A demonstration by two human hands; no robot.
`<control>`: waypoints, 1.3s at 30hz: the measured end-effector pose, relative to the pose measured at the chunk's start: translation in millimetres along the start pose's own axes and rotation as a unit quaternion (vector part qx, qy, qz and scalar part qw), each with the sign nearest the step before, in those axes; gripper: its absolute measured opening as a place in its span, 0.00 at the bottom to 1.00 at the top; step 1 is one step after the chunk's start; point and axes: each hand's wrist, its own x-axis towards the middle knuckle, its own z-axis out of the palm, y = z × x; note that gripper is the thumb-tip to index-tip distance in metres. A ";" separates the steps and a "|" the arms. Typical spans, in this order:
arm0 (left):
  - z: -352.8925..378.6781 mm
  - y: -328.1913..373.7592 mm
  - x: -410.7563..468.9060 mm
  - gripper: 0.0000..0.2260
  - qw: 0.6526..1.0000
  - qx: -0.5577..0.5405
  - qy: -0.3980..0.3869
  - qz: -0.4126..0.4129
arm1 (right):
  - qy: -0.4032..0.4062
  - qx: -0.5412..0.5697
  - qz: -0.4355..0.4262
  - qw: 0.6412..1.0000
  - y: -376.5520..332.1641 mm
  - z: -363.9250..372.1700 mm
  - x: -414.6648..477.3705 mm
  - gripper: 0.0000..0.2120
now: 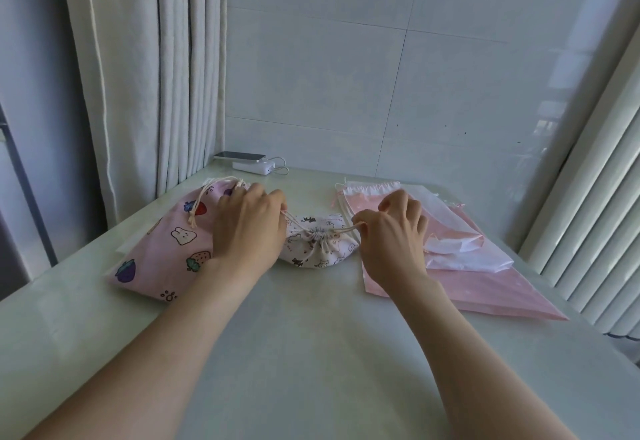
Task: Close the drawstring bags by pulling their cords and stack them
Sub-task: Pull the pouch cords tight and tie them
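A small white drawstring bag printed with little animals lies between my hands, its mouth gathered tight. My left hand grips its cord on the left and my right hand grips the cord on the right, both cords taut. Under my left hand lies a pink bag printed with strawberries and rabbits, its mouth cinched at the far end. To the right rests a pile of flat pink and white plastic drawstring bags.
The pale table runs back to a tiled wall. A phone on a white power bank sits at the far edge. Curtains hang at the left; vertical slats stand at the right.
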 end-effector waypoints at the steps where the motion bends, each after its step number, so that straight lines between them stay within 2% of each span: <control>1: -1.6 2.5 -1.4 0.05 1.000 -0.014 0.008 -0.022 | 0.003 -0.003 0.002 1.000 -2.3 0.5 -0.3 0.12; 5: -2.4 14.8 -3.7 0.08 0.989 -0.123 -0.009 -0.083 | 0.001 -0.039 -0.002 0.999 -6.9 -0.4 0.9 0.16; 8: 2.4 19.2 -3.0 0.09 0.965 -0.243 -0.004 -0.097 | -0.017 0.039 0.021 0.999 -7.2 -5.8 2.1 0.15; 11: 2.3 27.0 -1.7 0.12 0.914 -0.371 -0.047 -0.158 | 0.019 0.134 0.046 0.990 -8.3 -2.9 2.1 0.13; 15: 4.3 37.9 -3.8 0.07 0.849 -0.494 -0.053 -0.182 | 0.099 0.247 -0.017 0.964 -13.7 -0.7 0.6 0.13; 18: 4.0 40.8 -4.6 0.09 0.787 -0.569 -0.072 -0.228 | 0.042 0.331 0.005 0.943 -19.4 -6.5 -0.5 0.16; 20: 3.4 39.8 -4.1 0.11 0.768 -0.584 -0.093 -0.246 | -0.031 0.390 0.051 0.919 -21.4 -10.3 -1.8 0.16; 23: 5.3 36.1 -1.5 0.11 0.763 -0.579 -0.130 -0.255 | -0.128 0.502 0.133 0.845 -22.9 -18.3 -2.2 0.15; 25: 5.0 34.9 1.1 0.12 0.757 -0.580 -0.169 -0.248 | -0.149 0.533 0.164 0.816 -25.0 -20.9 -3.0 0.13; 28: 2.6 35.8 1.6 0.18 0.767 -0.572 -0.206 -0.206 | -0.167 0.553 0.197 0.792 -26.4 -19.6 -0.7 0.15; 30: 0.7 37.7 -1.1 0.21 0.785 -0.553 -0.221 -0.170 | -0.204 0.553 0.206 0.781 -27.7 -19.9 0.3 0.12; 33: 0.8 39.3 -4.0 0.24 0.794 -0.541 -0.245 -0.132 | -0.234 0.524 0.183 0.798 -28.2 -21.5 -1.7 0.15; 35: 0.0 39.5 -4.4 0.24 0.784 -0.553 -0.254 -0.123 | -0.234 0.523 0.181 0.799 -28.4 -20.7 -2.7 0.15; 37: -0.3 39.1 -5.2 0.21 0.777 -0.562 -0.246 -0.140 | -0.228 0.547 0.228 0.772 -27.1 -18.7 -0.2 0.11; 39: 2.3 37.4 -6.7 0.20 0.790 -0.540 -0.237 -0.166 | -0.218 0.572 0.288 0.736 -25.0 -15.6 2.8 0.09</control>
